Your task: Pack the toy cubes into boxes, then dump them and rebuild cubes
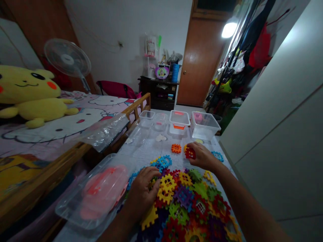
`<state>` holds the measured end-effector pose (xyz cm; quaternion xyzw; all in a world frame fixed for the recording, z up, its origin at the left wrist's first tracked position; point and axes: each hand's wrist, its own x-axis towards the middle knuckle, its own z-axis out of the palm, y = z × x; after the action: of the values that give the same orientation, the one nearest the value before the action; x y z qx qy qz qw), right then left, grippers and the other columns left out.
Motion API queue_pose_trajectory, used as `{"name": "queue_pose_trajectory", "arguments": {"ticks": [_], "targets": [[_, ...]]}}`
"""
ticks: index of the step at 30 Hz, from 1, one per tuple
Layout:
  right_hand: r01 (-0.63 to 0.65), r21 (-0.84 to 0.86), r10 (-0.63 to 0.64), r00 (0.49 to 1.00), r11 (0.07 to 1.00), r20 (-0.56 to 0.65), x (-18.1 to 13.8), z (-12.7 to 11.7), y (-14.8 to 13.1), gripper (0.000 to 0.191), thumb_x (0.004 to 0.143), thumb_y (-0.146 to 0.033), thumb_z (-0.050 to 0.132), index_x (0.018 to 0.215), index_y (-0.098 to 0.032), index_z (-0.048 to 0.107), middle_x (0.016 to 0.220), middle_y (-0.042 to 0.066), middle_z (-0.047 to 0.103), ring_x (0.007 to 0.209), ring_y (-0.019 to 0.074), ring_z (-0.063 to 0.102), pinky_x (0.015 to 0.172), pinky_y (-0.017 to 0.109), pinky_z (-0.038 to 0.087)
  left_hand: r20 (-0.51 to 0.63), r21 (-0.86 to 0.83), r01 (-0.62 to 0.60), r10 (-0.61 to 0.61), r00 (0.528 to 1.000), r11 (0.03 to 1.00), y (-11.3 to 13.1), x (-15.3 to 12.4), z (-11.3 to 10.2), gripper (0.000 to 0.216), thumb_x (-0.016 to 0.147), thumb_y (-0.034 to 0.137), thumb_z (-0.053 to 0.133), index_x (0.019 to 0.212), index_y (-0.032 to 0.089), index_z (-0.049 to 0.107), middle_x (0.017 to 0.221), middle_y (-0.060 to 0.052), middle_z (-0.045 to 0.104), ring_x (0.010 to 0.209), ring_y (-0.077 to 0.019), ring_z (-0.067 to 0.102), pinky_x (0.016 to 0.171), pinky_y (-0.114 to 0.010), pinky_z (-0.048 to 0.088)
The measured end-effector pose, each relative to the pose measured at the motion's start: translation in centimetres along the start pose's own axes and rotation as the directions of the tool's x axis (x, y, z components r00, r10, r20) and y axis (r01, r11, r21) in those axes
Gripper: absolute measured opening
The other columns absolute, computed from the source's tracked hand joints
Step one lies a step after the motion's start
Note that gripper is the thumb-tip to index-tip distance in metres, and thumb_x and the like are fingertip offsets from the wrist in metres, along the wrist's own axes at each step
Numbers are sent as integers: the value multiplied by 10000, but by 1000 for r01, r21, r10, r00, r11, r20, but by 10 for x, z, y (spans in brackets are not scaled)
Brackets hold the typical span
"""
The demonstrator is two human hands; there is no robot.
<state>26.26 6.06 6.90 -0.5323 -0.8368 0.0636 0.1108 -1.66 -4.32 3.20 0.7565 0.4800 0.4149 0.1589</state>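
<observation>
My right hand (202, 155) reaches over the far part of the table and pinches a red building block (190, 153) with a window cut-out. Partly behind that piece, a yellow block (185, 148) shows. An orange block (176, 148) lies just left of my right hand, and a blue block (217, 156) is on its other side. My left hand (145, 186) rests at the left edge of a pile of coloured notched blocks (184, 196), thumb and fingers apart, beside a yellow windowed block (168, 183). Blue blocks (163, 162) lie beyond its fingertips.
Clear plastic boxes (205, 126) stand along the table's far end, one with orange clips (179, 127). A large transparent lid (75, 198) with a pink item (104, 191) under it lies at left. A wooden bed rail (101, 161) borders the left side; a pale cabinet (272, 111) borders the right.
</observation>
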Motion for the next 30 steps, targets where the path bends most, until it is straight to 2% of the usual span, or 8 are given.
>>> {"name": "queue_pose_trajectory", "arguments": {"ticks": [6,11,18,25,30], "targets": [[38,-56,-33,996,998,87,69,21,-48,499,736,-281,674,1211,-155,586,1133,116,649,987,245,616,839,323,431,6,-14,6,-6,1000,1000,0,0,0,129,869,188,551,933,240,650,1021,-40,699,986,-207,655,871,-353,534],[14,-109,1,992,994,130,104,44,-67,501,738,-352,687,1193,-162,601,1161,147,652,1055,301,607,883,397,414,2,-18,7,-7,1000,1000,-1,-1,2,140,873,176,547,947,243,645,1031,-40,697,990,-205,652,880,-354,529],[9,-163,28,974,987,226,119,60,-73,403,695,-324,708,1069,-178,676,1145,149,674,1077,333,606,900,434,422,5,-30,11,-11,1000,999,3,-1,1,142,866,165,550,942,238,645,1018,-44,695,979,-209,652,869,-357,532],[5,-148,34,966,989,257,122,53,-67,617,694,-375,721,1278,-217,598,1278,135,627,1154,329,583,931,425,432,-3,-22,0,0,1000,1000,1,-2,2,146,862,151,545,939,235,637,1013,-44,693,976,-205,648,867,-358,527],[17,-131,19,962,991,273,120,53,-69,440,699,-318,718,1119,-195,678,1200,134,658,1086,313,618,869,387,467,-4,-13,6,-6,1000,1000,0,-2,2,136,870,174,541,936,236,642,1010,-51,698,972,-209,653,864,-359,533]]}}
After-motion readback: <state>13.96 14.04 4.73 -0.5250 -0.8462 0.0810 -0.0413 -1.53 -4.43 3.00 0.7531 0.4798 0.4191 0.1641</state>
